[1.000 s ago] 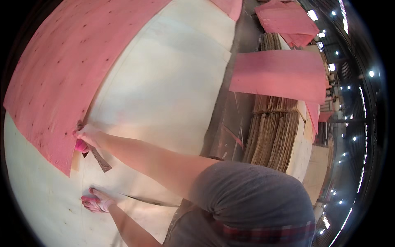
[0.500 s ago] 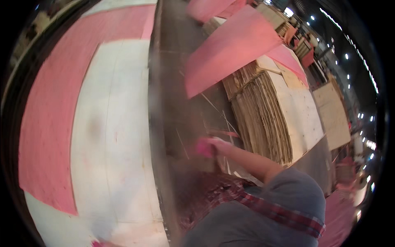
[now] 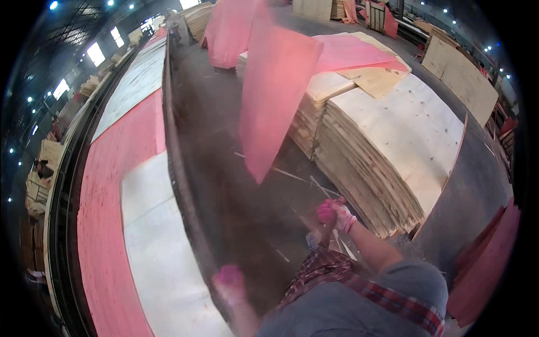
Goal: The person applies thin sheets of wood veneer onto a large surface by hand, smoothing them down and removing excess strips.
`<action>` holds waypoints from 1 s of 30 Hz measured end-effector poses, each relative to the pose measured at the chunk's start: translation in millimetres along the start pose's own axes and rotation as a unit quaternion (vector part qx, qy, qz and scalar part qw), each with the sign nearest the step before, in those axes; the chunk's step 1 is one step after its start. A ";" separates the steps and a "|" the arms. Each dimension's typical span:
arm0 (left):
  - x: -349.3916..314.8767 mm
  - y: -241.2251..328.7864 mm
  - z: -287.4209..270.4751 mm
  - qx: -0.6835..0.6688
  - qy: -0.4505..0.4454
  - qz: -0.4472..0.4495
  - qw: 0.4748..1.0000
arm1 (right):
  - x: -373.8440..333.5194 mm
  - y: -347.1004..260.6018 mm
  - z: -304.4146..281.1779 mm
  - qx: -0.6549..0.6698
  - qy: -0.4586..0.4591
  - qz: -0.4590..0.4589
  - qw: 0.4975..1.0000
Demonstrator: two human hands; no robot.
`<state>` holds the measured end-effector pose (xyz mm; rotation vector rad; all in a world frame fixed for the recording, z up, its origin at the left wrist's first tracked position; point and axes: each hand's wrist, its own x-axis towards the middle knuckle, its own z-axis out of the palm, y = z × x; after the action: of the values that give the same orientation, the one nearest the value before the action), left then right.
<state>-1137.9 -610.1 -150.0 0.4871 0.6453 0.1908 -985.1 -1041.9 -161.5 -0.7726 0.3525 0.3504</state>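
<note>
Well left of the sheet stack [image 3: 387,135], a pink sheet [image 3: 106,208] lies alongside a white sheet [image 3: 163,236]. Closer to the stack but well apart from it, the left hand [image 3: 230,285] is near the white sheet's right edge, too blurred to tell whether it is released or grasping. Just off the stack's lower left side, the right hand [image 3: 335,214] is clenched around what looks like a narrow brown strip [image 3: 325,232], its long axis seeming to run from the fist toward the person's body. The strip lies between left hand and stack, with the right hand nearer.
</note>
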 end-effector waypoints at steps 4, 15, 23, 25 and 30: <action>81.1 -92.5 121.8 0.375 -0.174 0.007 0.911 | 69.7 -65.3 -21.2 0.033 -0.010 -0.028 0.999; 209.8 -120.7 303.4 0.463 -0.197 -0.065 0.862 | 240.2 -268.3 11.3 -0.287 0.069 -0.185 0.937; 370.4 -92.7 339.2 0.551 -0.218 -0.064 0.803 | 446.1 -366.7 61.7 -0.250 0.130 -0.174 0.944; 388.0 -89.7 383.7 0.638 -0.226 -0.023 0.736 | 473.1 -385.1 80.7 -0.280 0.139 -0.147 0.938; 467.3 -102.7 448.0 0.812 -0.276 0.126 0.498 | 513.3 -372.7 127.0 -0.320 0.121 -0.094 0.935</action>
<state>-491.6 -718.9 -138.2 2.4123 -0.1333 -0.4140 -347.9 -1107.0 -70.7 -1.4878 0.3959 0.1838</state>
